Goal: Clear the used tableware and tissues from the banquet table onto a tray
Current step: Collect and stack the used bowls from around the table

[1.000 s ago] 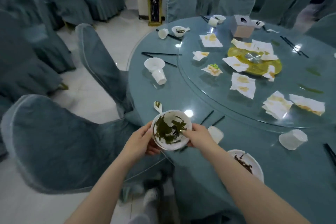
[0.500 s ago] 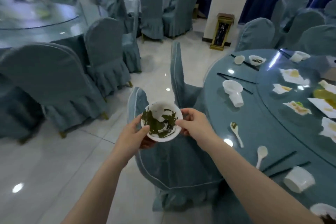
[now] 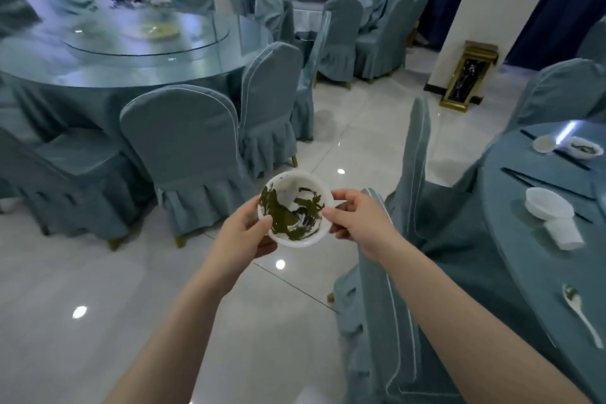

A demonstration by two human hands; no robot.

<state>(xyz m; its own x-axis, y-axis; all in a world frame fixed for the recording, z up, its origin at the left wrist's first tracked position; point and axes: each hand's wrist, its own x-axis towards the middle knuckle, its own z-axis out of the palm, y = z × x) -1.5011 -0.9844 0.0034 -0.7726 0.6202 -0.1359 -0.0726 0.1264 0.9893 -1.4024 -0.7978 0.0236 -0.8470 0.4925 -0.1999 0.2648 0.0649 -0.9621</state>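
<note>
White and shallow, the bowl is smeared inside with dark green leafy scraps and is held in the air by both hands, out over the pale tiled floor and well to the left of the table. The left hand grips its near-left side, thumb lying over the rim and fingers curled underneath. The right hand pinches the right rim, thumb on top and fingers bent below. The bowl sits roughly level, tipped slightly toward the camera.

Just beneath the right forearm stands a chair in a blue-grey cover, its back turned to the table edge.

On the blue cloth of the table, at the right edge of the view, a spoon with green residue in its scoop lies nearest. Farther off, a second bowl stands upright with a cup lying on its side just beside it. A pair of dark chopsticks lies beyond them, and a small dish holding dark scraps sits at the far rim.

Across the room, another round table with a glass turntable is ringed by covered chairs, and a gold-framed stand rests against a white pillar.
</note>
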